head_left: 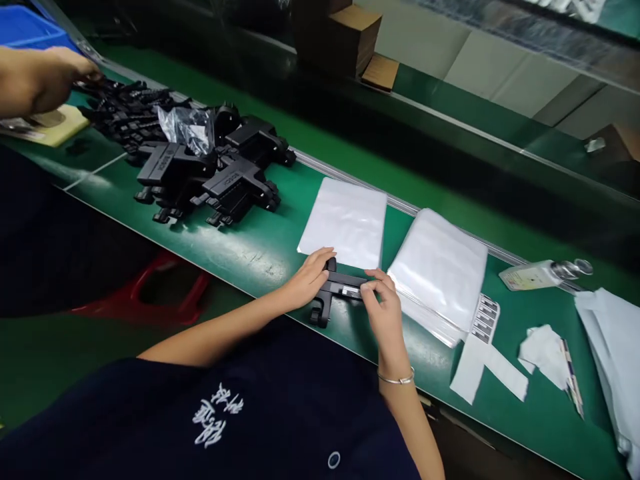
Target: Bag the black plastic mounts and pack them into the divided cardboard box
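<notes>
A black plastic part lies at the near edge of the green table, held between both my hands. My left hand grips its left end, fingers curled over the top. My right hand, with a thin bracelet on the wrist, pinches the part's right end with thumb and fingers. Just beyond the part lies a flat white bag. To its right sits a stack of white bags.
A pile of black plastic parts with a clear crumpled bag covers the table's left. Another person's hand reaches into it from the far left. A barcode label sheet, white paper strips, a small bottle and cloths lie right.
</notes>
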`<state>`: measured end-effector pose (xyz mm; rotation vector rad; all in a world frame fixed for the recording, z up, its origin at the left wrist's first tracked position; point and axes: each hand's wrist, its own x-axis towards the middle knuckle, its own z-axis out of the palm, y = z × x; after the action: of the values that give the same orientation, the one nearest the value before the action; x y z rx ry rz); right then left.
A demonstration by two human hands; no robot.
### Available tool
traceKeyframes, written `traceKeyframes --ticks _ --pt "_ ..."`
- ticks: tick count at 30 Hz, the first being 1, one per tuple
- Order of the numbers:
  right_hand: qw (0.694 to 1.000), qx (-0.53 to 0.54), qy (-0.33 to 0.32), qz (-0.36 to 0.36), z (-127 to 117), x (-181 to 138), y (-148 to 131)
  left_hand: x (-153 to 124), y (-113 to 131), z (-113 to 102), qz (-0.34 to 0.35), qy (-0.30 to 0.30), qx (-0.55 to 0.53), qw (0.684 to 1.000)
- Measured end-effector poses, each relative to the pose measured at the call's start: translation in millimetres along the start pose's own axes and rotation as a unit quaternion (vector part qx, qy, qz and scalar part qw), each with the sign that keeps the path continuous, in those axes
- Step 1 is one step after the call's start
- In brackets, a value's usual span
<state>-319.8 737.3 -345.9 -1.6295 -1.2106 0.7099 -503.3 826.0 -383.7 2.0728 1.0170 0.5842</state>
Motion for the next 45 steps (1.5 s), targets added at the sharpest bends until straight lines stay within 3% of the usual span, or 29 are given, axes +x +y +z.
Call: traceKeyframes --ticks 5,22,34,36,39,42,45 --pt "0.998 -0.043 -0.022 0.040 26 2 2 -3 5 1 0.002 0.028 -0.032 0.999" --pt "0.991 -0.078 -0.040 0.100 24 9 -13 -3 12 -6 -0.013 0.000 -0.038 0.999" --pt "0.991 -0.100 -0.038 0.079 25 9 -14 -3 9 -3 -0.008 0.014 -0.040 0.999" --pt "0.991 -0.113 -0.033 0.068 26 9 -14 -6 5 -4 0.023 0.056 -0.042 0.997" --pt "0.991 -0.121 -0.030 0.054 29 9 -12 -11 -2 -12 0.143 0.082 -0.013 0.986" --pt "0.991 -0.125 -0.032 0.047 29 9 -12 -12 -6 -24 0.253 -0.015 0.064 0.965" --pt "0.993 -0.094 -0.027 0.061 13 10 -11 -7 -5 -35 0.269 -0.075 0.127 0.952"
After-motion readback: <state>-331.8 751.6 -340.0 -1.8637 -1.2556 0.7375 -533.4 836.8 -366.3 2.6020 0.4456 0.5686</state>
